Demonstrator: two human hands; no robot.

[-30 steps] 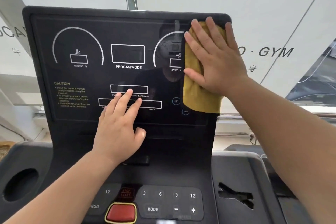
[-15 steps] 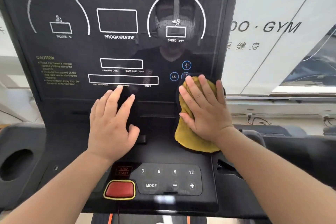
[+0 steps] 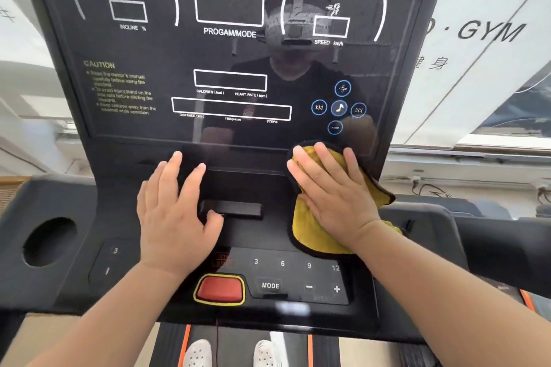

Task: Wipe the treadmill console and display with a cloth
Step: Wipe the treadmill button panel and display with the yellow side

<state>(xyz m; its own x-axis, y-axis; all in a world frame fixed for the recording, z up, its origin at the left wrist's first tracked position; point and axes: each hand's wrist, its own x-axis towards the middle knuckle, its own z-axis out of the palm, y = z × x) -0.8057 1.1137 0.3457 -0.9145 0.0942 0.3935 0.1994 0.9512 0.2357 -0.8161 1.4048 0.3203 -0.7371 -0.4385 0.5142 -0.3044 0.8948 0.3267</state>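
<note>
Fingers (image 3: 323,158) of your right hand (image 3: 337,202) are lying flat on the cloth (image 3: 310,235), pressing it on the console (image 3: 262,185) just under the display (image 3: 167,48), while your left hand (image 3: 176,217) is resting flat beside it, holding nothing. The cloth is lying longways from the display down toward you, and the keys (image 3: 295,264) are sitting just below it, so I am guessing your right hand is nearer for wiping there. You are working with one cloth, one display and two hands.

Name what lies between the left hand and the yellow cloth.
Head view: a small black rectangular tab on bare black console separates the left hand from the yellow cloth.
</note>
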